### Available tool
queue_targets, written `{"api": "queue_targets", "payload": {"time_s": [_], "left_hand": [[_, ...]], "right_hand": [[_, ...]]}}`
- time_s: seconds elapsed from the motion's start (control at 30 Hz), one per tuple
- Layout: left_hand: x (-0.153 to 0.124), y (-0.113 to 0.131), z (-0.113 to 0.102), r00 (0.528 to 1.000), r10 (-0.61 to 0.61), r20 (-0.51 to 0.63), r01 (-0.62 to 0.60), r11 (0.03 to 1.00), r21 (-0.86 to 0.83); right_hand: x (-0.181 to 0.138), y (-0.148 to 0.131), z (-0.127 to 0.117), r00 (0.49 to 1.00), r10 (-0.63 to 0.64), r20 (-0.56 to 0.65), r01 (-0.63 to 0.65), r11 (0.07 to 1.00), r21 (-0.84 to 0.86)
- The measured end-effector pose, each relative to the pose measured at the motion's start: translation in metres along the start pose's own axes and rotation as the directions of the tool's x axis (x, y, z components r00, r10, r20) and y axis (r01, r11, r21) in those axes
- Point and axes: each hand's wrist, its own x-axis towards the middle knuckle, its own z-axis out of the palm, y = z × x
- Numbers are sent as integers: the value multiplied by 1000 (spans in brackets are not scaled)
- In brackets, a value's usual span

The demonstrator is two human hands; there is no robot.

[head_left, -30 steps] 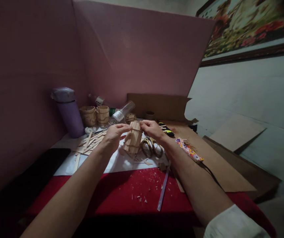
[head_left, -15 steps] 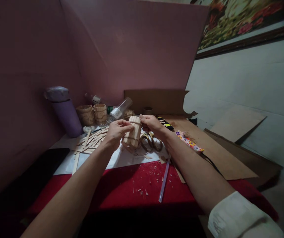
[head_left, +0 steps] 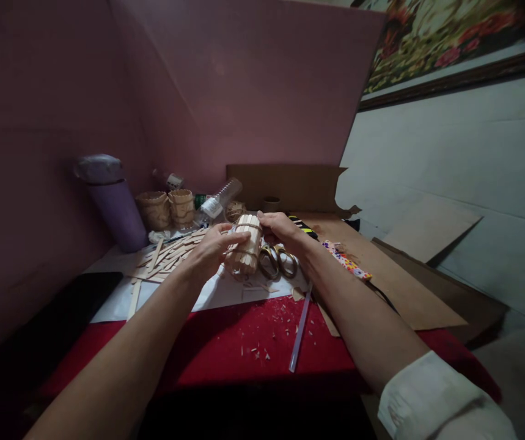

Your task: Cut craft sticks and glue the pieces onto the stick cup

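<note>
Between my hands is a small cup covered in upright wooden craft sticks (head_left: 246, 243), with a band of twine round its upper and lower parts. It is tilted above the white paper (head_left: 211, 293). My left hand (head_left: 216, 247) is closed on its left side, the thumb lying across the sticks. At the upper right rim, the fingers of my right hand (head_left: 278, 227) grip it, partly hidden behind it. Scissors (head_left: 278, 261) with dark and gold handles lie just right of the cup. A heap of loose craft sticks (head_left: 170, 260) is to the left.
A purple tumbler (head_left: 118, 211), two finished-looking stick cups (head_left: 181, 208) and a plastic bottle (head_left: 219, 198) stand or lie at the back. A glue stick (head_left: 299, 333) rests on the red cloth (head_left: 225, 354). At right are a patterned glue gun (head_left: 347, 261) and cardboard (head_left: 409, 287).
My left thumb has shifted and stretched further across the sticks, and the cup has turned slightly. My right hand keeps its hold at the rim. The view has moved a little.
</note>
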Motion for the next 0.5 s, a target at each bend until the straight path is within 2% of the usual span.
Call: {"api": "queue_targets", "payload": {"time_s": [0.13,0.5], "left_hand": [[0,-1,0,997,-19,69,18,1000,22],[0,-5,4,989,105,99,-118,983,138]], "right_hand": [[2,3,0,999,-46,-2,46,999,-22],[5,4,-2,984,-176,-15,176,984,24]]}}
